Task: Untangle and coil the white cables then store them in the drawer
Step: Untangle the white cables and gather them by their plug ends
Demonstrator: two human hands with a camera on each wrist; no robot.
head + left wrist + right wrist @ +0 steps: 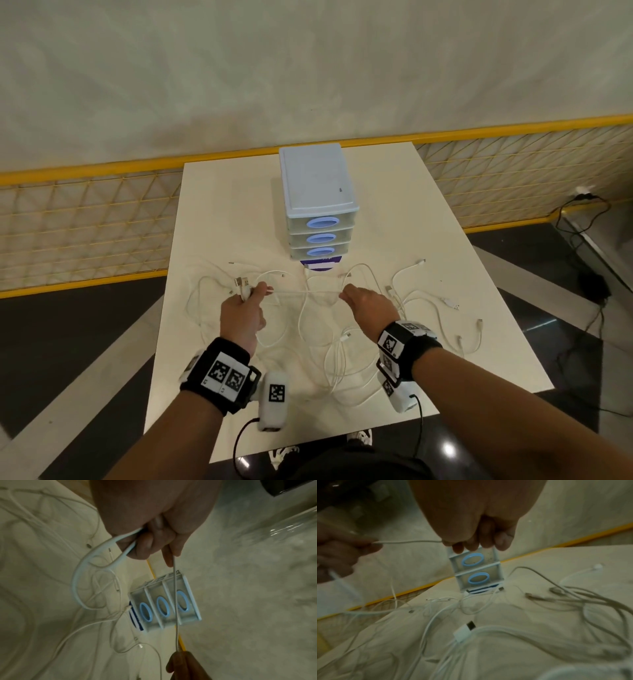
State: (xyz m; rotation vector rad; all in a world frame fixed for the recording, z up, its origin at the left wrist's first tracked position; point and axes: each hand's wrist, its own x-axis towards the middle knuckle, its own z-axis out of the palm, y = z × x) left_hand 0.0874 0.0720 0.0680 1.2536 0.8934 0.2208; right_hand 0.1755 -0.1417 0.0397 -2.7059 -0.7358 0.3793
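Note:
Several white cables (346, 346) lie tangled over the near half of the white table (212, 219). My left hand (245, 308) grips a bunch of cable with USB plugs sticking out above the fist; the left wrist view shows a loop (80, 574) hanging from it. One thin cable (306, 291) runs taut from my left hand to my right hand (364, 303), which pinches its other end between the fingertips (458, 547). Behind both hands stands a small drawer unit (317, 192) with three drawers and blue oval handles, all closed.
A dark blue and white card (320, 265) lies under the front of the drawer unit. More loose cable ends (448, 303) spread to the right table edge. A yellow mesh barrier (85, 219) runs behind the table. Black floor cables (582, 219) lie at the far right.

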